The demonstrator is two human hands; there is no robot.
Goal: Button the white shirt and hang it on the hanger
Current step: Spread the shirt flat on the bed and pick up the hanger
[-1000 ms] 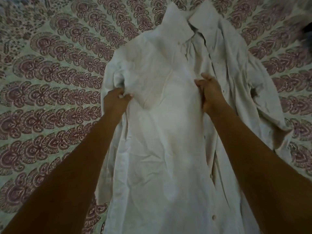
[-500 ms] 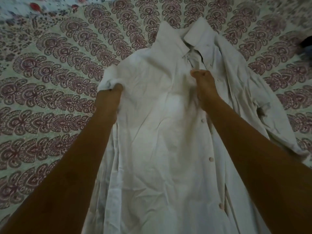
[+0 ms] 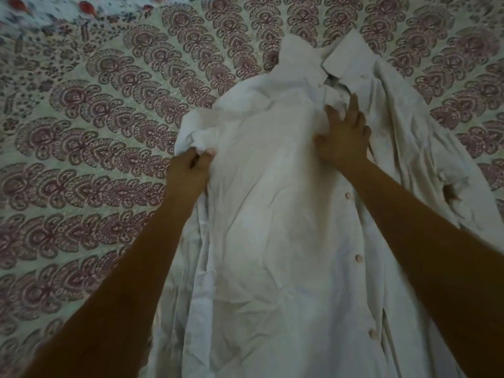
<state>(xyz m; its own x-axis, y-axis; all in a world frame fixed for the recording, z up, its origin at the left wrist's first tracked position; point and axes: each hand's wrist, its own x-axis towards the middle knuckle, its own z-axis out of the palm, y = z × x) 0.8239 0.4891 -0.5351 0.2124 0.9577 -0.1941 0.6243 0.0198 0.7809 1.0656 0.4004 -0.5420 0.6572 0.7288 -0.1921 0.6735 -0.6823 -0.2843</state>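
Observation:
The white shirt lies front up on the patterned bedspread, collar pointing away from me. Its left front panel lies over the chest, with a row of pale buttons running along the right side of that panel. My left hand pinches a bunch of fabric at the shirt's left shoulder. My right hand rests flat on the chest just below the collar, fingers spread, pressing the cloth. No hanger is in view.
The bedspread, cream with maroon paisley rows, fills the view around the shirt. A different floral fabric shows at the top left. The shirt's right sleeve lies crumpled at the right.
My right hand has let go of the front edge and opened flat, sliding up toward the collar. My left hand still grips the shoulder fabric. The front panel lies smoother.

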